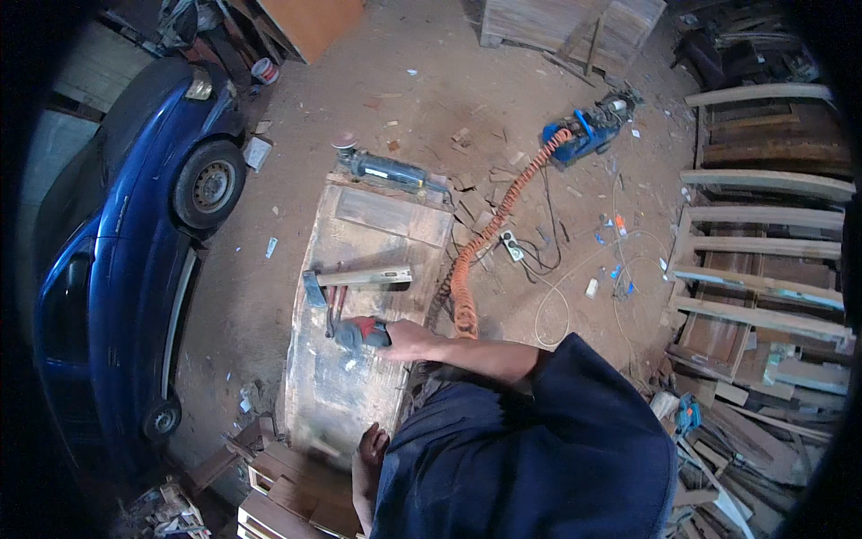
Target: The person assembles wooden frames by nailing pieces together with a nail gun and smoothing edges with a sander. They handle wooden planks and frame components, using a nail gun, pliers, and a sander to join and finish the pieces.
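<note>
My right hand (409, 341) is closed around a red and grey hand-held power tool (361, 333), which rests low over the worn wooden workbench (323, 395). Its exact kind is hard to make out. Just beyond it lie pincers with red handles (336, 304) and a hatchet-like tool (364, 278) with a dark metal head and a pale wooden handle. At the near right side of the bench my left hand (373, 443) hangs beside my dark shirt, fingers loosely bent, with nothing visible in them. An angle grinder (386, 171) lies across the bench's far end.
An orange coiled hose (503, 211) runs from a blue compressor (579, 135) down along the bench's right side. A power strip (512, 245) and cables lie on the littered floor. A blue car (135, 207) stands at left; wooden frames (763, 216) lean at right. Drawers (278, 490) sit nearby.
</note>
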### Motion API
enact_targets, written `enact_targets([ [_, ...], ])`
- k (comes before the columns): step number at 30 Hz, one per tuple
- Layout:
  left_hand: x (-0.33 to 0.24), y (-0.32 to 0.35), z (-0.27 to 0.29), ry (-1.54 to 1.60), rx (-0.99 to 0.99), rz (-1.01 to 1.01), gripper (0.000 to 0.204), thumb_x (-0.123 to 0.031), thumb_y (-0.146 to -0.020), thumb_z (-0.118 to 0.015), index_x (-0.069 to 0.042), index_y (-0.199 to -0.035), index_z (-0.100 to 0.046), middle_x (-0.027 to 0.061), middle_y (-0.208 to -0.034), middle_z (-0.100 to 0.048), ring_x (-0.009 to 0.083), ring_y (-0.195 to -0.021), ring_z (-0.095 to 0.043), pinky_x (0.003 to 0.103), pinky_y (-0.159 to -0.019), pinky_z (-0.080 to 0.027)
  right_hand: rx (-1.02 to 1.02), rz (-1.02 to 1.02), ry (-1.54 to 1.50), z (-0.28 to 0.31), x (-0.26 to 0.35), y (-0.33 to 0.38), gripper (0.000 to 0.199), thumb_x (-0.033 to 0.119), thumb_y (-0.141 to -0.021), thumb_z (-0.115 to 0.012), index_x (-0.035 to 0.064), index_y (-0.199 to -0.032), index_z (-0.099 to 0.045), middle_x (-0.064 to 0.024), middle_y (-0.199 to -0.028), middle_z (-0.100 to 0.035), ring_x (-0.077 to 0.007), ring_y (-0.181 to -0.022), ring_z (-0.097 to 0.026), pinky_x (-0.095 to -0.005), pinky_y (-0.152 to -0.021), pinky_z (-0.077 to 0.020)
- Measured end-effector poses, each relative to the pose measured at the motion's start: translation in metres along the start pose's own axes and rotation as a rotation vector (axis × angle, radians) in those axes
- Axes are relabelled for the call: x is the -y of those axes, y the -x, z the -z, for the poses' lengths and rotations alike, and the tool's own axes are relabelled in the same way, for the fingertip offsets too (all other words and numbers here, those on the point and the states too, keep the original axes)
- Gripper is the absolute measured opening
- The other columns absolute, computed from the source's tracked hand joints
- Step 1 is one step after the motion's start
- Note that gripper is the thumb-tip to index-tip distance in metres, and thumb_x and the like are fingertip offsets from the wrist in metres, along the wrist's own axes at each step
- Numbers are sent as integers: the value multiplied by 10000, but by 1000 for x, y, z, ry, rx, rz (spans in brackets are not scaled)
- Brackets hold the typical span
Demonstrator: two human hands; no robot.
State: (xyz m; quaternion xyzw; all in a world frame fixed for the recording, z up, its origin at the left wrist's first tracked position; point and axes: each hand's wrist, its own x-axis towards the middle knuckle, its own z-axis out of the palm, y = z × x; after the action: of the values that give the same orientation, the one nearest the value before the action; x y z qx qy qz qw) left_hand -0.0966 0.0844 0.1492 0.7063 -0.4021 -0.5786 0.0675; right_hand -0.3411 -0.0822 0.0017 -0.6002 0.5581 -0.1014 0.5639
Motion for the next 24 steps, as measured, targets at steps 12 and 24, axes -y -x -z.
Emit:
enact_targets([
  [12,-89,0,-64,-342,228,-850,355,-244,-987,-645,23,-1221,-648,233,-1043,-716,343,-985,-696,400,-891,-526,-464,169,-1374,49,82,191,169,189,-898,-663,45,-841,-597,-33,-653,-578,-148,-560,-572,-325,-549,-493],
  [24,-39,79,-106,-272,346,-1154,405,-304,-949,-715,-97,-1284,-621,188,-1127,-718,336,-980,-726,439,-852,-575,-762,413,-1879,-54,50,349,171,246,-909,-620,89,-878,-559,-76,-800,-603,-300,-871,-663,-567,-963,-510],
])
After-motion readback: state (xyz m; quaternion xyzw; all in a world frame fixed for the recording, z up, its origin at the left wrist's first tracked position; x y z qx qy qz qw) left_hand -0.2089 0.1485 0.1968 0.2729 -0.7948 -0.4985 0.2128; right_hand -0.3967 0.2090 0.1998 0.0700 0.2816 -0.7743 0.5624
